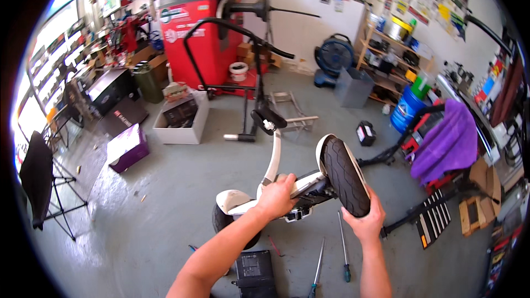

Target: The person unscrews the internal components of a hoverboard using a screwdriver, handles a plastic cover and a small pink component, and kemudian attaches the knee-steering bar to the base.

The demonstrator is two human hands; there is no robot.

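A white two-wheeled self-balancing scooter (pixel 309 183) is tilted in front of me, one wheel raised on the right. Its steering post (pixel 273 157) rises to a black pad (pixel 269 120). My left hand (pixel 276 198) is closed around the white frame by the foot of the post. The fingers of my right hand (pixel 366 216) wrap the lower edge of the raised black tyre (pixel 345 176). Partly behind my left forearm is the other wheel (pixel 222 222). On the floor below lie a flat black battery-like box (pixel 255 273) and two long screwdrivers (pixel 345 254), (pixel 317 270).
At the back stand a red machine (pixel 190 41) and a black tubular stand (pixel 245 105). An open white box (pixel 182 118) and purple box (pixel 128 148) lie left, near a folding chair (pixel 38 179). Rightward are a blue drum (pixel 407 109) and purple towel (pixel 447 140).
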